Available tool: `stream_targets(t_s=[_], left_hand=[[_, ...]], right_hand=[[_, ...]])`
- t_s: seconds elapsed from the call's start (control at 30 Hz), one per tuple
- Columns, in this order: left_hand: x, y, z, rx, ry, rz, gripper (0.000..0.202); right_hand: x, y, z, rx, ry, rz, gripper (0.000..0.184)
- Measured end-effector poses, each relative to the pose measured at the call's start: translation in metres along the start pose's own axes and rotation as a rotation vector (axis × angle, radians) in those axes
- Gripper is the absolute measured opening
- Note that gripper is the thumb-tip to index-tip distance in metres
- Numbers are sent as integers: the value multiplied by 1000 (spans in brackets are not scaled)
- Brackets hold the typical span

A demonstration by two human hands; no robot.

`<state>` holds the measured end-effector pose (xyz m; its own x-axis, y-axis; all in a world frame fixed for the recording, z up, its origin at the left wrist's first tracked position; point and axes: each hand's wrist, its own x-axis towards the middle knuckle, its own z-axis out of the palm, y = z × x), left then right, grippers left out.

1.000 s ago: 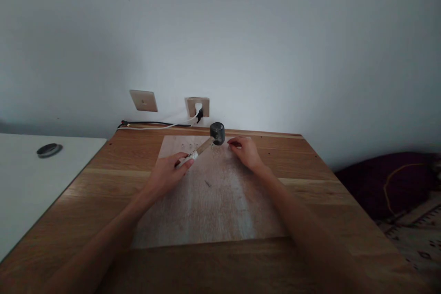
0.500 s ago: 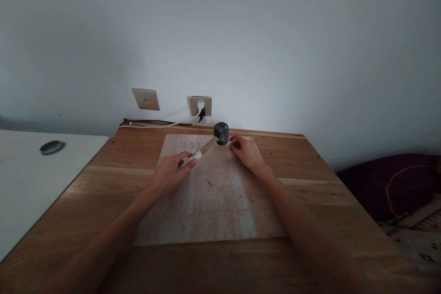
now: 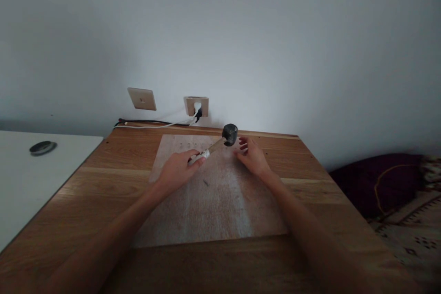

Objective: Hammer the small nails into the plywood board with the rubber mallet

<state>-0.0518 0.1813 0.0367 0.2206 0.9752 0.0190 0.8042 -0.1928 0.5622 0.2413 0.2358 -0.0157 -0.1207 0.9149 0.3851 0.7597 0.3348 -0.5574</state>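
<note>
My left hand (image 3: 179,170) is closed round the wooden handle of a hammer with a dark head (image 3: 229,133). The head is raised over the far part of a pale wooden board (image 3: 210,202) that lies on the brown table (image 3: 86,193). Just right of the hammer head is my right hand (image 3: 252,156), fingers apart and stretched towards it; whether they hold anything is hidden. A small dark nail (image 3: 206,183) lies on the board between my hands. Several tiny nails (image 3: 184,146) stand near the board's far edge.
A wall socket (image 3: 196,106) with a white plug and cables sits behind the table, beside a blank plate (image 3: 141,98). A white table (image 3: 27,179) with a dark round lid (image 3: 42,148) stands on the left. A dark cushion (image 3: 375,183) lies on the right.
The hammer head has moved right and slightly up. My right hand's fingers have spread apart from their earlier pinch near the board. The view has shifted a little.
</note>
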Motion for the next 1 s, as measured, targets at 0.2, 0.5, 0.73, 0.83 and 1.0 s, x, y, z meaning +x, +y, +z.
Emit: stream_targets(t_s=[0.2,0.5,0.73,0.83,1.0], left_hand=[[1,-4,0,-3,16,47,43],[-7,-13,-3,-24,18,8,48],[-8,-15,-7,-49,20,-16,49],[-8,-13,-7,-37,1,-30,49],[-7,-7,-5,-56,-20,-25,49]], right_hand=[[-22,-46,-7,1,-143,-225,14],[-56,-101,8,-370,-498,-966,26],[-53,-72,-4,-253,-384,-733,29],[-34,-40,-6,5,-152,-345,23],[9,11,-4,47,72,-65,28]])
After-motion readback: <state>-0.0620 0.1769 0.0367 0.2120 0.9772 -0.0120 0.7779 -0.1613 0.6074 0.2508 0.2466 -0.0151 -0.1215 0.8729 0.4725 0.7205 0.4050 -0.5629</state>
